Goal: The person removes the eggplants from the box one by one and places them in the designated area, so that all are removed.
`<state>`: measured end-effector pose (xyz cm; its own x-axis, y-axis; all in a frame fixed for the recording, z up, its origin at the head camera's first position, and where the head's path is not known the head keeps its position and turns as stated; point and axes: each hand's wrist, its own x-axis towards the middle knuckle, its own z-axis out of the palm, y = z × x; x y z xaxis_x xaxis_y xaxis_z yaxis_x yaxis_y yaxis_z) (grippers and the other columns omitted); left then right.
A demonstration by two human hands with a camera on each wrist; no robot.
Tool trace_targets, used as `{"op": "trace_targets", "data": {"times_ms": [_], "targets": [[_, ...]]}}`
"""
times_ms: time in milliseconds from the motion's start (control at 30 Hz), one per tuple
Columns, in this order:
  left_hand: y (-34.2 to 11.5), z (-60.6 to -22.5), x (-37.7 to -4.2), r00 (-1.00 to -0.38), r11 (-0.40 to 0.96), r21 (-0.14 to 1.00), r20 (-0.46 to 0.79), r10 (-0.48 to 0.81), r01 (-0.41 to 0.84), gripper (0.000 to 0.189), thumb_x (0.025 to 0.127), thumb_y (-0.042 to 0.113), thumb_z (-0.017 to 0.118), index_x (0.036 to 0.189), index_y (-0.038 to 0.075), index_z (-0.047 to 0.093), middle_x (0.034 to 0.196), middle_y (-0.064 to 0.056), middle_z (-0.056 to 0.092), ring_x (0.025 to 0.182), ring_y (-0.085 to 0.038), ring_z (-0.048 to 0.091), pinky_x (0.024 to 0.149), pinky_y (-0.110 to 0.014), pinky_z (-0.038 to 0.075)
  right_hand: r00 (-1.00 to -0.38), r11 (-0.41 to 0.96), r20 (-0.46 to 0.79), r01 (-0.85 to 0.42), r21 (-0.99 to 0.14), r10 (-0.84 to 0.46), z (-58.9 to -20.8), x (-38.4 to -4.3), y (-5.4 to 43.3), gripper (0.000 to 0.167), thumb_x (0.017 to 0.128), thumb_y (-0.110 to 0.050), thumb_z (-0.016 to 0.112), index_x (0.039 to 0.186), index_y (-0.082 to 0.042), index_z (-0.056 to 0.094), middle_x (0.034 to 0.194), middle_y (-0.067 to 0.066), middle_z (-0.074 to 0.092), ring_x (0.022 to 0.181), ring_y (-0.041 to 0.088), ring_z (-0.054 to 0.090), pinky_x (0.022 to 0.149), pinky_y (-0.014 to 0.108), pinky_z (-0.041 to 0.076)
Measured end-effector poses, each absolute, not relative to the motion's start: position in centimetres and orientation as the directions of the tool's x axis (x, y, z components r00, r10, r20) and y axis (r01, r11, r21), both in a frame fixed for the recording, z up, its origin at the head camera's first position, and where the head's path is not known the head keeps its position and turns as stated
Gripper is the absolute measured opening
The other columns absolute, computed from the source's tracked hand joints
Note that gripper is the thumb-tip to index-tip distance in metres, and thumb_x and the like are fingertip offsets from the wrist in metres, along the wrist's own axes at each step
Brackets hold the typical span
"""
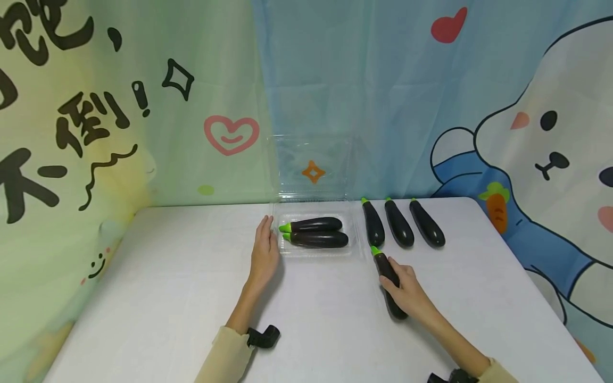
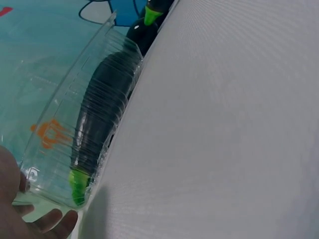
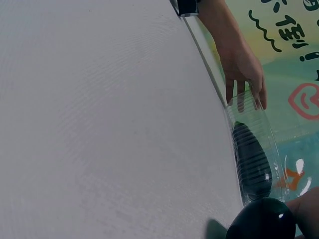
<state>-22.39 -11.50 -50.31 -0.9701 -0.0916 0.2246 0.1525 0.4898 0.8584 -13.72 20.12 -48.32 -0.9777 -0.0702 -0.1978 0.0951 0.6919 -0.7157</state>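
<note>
Right hand [image 1: 404, 290] in the head view: fingers wrapped round one dark purple eggplant [image 1: 385, 268], thumb across it, so its middle is partly covered. Green stem end sticks out past the fingers toward the row, rounded end pokes out below the hand. Stem tip overlaps the lower end of the left row eggplant [image 1: 373, 222]; touching or not, cannot tell. Right wrist view has only the rounded end, cut off at the bottom edge, plus a sliver of hand.

Left hand [image 1: 265, 255]: fingers extended, loosely spread, at the left end of the clear plastic clamshell tray [image 1: 316, 253]; cropped at lower left in the left wrist view. Exact fingertip contact hard to make out.

Tray holds two eggplants side by side, the upper eggplant [image 1: 316, 224] and the lower eggplant [image 1: 318, 239], stems toward the left hand. Ribbed wall smears them in both wrist views. Lid [image 1: 313, 149] stands up behind, transparent, edges faint against the curtain [image 1: 335, 64]. Middle row eggplant [image 1: 399, 223] and right row eggplant [image 1: 427, 223] lie right of the tray on the white table [image 1: 182, 298]. Right wrist's black camera [image 1: 452, 376] is cut off by the frame.
</note>
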Motion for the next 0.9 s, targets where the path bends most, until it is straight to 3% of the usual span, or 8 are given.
{"op": "trace_targets", "data": {"times_ms": [433,700,900], "targets": [[-11.52,-50.65,-22.35,-0.97,0.498,0.854,0.223,-0.092,0.149,0.046,0.104,0.012,0.033,0.149,0.006,0.035,0.157,-0.014,0.03,0.147,-0.03,0.028,0.12,-0.048,0.025,-0.984,0.68,-0.16,0.069,-0.73,-0.072,-48.83,-13.47,19.84,0.066,0.101,-0.022,0.049,0.148,0.013,0.02,0.142,0.038,0.028,0.127,0.05,0.041,0.104,0.061,0.037],[-11.53,-50.38,-22.39,-0.972,0.497,0.856,0.215,-0.093,0.141,0.046,0.105,0.014,0.032,0.15,0.008,0.034,0.159,-0.01,0.028,0.148,-0.029,0.027,0.121,-0.047,0.025,-0.994,0.719,-0.061,-0.022,-0.695,-0.091,-49.06,-13.74,19.94,0.067,0.098,-0.026,0.053,0.144,0.016,0.028,0.137,0.042,0.035,0.123,0.053,0.043,0.098,0.063,0.04],[-11.53,-50.49,-22.45,-0.973,0.497,0.856,0.213,-0.093,0.14,0.046,0.105,0.015,0.031,0.15,0.007,0.034,0.159,-0.01,0.028,0.148,-0.029,0.027,0.121,-0.047,0.025,-0.994,0.731,-0.074,-0.011,-0.683,-0.083,-49.02,-13.73,19.9,0.07,0.097,-0.028,0.054,0.145,0.015,0.026,0.139,0.041,0.034,0.127,0.055,0.038,0.1,0.065,0.038]]}}
